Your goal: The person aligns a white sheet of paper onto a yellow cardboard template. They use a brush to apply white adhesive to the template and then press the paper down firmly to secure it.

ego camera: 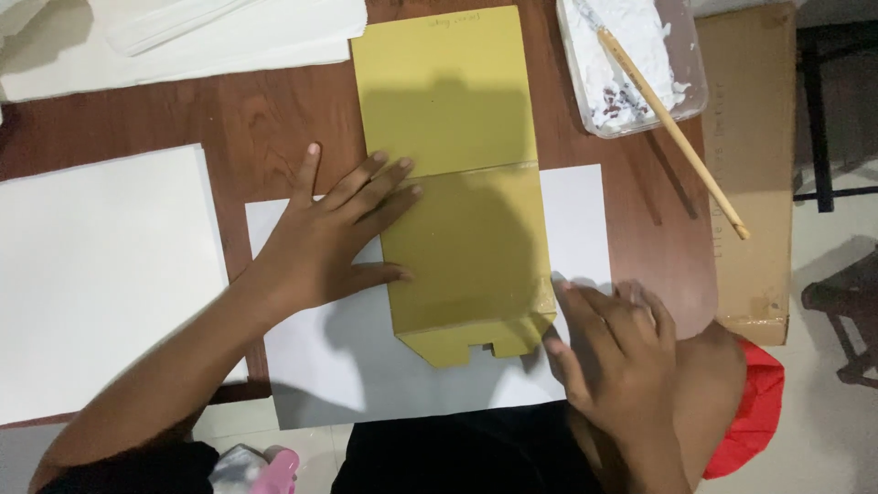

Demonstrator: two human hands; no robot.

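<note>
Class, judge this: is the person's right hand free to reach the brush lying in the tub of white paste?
Probably yes. The right hand only rests at the yellow card's lower corner, holding nothing, and bare table lies between it and the brush handle.

Wood table [265,119] w/ white sheets [91,274], glue tub [690,82].

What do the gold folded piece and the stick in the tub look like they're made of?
The gold folded piece looks like matte card or paperboard: flat panels, a sharp crease and cut tabs. The stick looks like pale, unfinished wood or bamboo, resting in a clear plastic tub of white paste.
</note>
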